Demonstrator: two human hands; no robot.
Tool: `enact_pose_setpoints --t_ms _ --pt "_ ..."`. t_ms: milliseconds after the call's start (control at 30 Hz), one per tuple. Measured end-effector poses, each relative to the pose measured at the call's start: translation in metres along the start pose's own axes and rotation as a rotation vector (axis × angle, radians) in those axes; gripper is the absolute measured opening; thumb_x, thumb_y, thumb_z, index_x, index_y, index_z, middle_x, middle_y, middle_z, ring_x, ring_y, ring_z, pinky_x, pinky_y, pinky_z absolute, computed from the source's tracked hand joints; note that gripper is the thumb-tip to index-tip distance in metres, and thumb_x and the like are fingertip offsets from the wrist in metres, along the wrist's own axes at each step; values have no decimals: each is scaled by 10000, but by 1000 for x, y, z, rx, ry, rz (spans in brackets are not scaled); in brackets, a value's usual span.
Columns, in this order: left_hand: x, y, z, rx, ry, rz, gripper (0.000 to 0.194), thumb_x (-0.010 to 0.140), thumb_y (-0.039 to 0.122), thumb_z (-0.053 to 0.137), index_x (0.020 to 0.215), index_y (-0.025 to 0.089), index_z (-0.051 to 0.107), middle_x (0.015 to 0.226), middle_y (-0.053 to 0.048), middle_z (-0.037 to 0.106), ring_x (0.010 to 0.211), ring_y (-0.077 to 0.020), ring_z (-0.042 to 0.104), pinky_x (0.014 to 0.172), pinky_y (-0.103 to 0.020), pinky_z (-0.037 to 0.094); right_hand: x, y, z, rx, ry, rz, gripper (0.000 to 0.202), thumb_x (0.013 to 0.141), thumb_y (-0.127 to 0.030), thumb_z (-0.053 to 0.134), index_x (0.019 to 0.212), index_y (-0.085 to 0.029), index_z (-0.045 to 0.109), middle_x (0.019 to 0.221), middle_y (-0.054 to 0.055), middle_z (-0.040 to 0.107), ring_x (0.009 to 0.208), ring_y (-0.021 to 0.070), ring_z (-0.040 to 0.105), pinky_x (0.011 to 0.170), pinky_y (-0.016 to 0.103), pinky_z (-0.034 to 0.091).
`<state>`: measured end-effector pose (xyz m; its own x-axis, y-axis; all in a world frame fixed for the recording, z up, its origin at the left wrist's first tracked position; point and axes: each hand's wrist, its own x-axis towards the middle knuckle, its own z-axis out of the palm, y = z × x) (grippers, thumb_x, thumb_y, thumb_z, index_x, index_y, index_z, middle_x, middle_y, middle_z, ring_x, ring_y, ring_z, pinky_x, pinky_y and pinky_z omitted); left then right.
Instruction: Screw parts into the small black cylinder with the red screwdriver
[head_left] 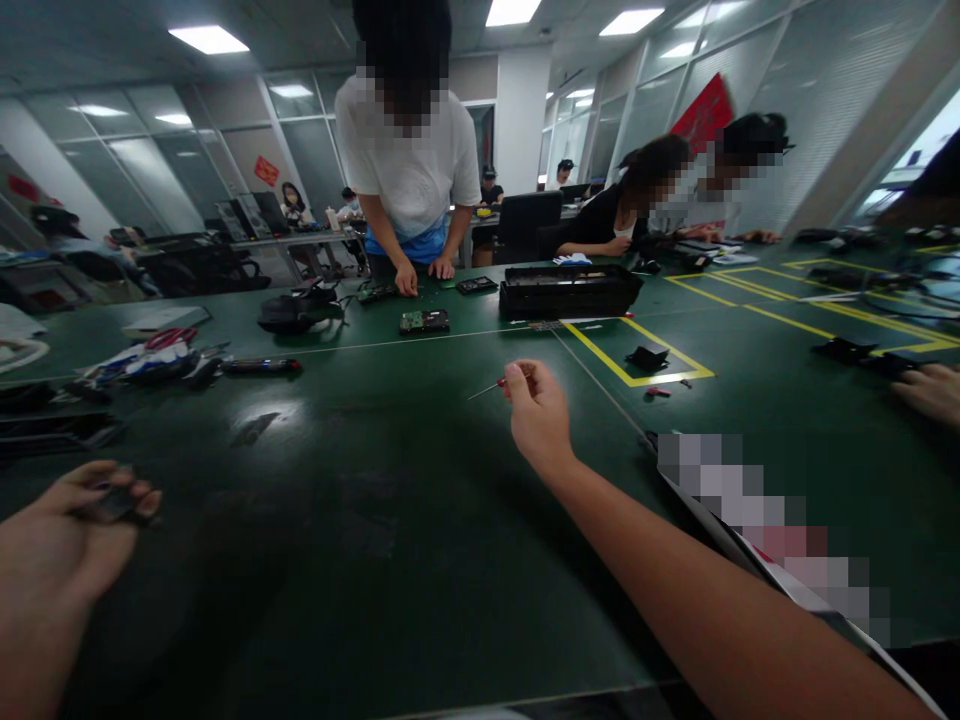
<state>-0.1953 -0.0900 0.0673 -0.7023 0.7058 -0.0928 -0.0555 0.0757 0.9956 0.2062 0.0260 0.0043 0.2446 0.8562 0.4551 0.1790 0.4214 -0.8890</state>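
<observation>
left hand [90, 540] with fingers curled round a small dark part [112, 502], right hand [538, 415] pinching a thin screwdriver [487, 390]

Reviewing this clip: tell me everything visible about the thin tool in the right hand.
The thin tool looks like a small screwdriver. Its slim, straight shaft looks like metal, and a bit of red shows where it meets the fingers. The right hand pinches it and hides most of the handle. The shaft points left and slightly down in the picture, seemingly held above the green table. The tip's shape is too small to tell.
</observation>
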Motion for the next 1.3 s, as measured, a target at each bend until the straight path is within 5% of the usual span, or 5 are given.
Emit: enact_pose_setpoints --t_ms 300,433,567,867,1300 --pt "-30 -9 132 -281 -430 -89 238 706 98 507 920 138 604 788 -32 559 714 -147 545 641 -250 504 0 -4 -3 -70 -48 12 331 934 -448 586 1129 -204 694 900 52 712 789 199 650 730 351 511" --pt "-47 -29 181 -89 -684 147 545 576 -3 617 1089 179 587 969 -10 600 850 -135 581 726 -229 468 -1 -3 -3 -129 -64 -13 317 929 -368 581 1163 -186 696 1013 87 735 860 216 666 782 377 518" --pt "-60 -52 211 111 -777 275 453 706 36 656 1135 169 593 1079 -58 659 980 -169 615 966 -331 468 -2 -4 -2 -155 -73 -35 310 931 -341 569 1180 -205 694 1066 92 741 896 227 672 816 395 513" --pt "-62 -91 218 269 -910 501 456 803 152 723 1242 266 678 1250 -51 678 1171 -240 620 1125 -465 428 -12 -35 -7 -168 -4 -150 282 963 -462 552 817 -233 624 679 -8 606 621 158 542 596 306 417" --pt "-68 -94 214 317 -856 658 375 881 277 703 1255 258 676 1300 -53 658 1249 -253 579 1138 -435 416 -21 -41 -8 -180 -192 -255 213 1003 -387 493 957 -236 636 831 20 701 725 173 663 683 321 487"
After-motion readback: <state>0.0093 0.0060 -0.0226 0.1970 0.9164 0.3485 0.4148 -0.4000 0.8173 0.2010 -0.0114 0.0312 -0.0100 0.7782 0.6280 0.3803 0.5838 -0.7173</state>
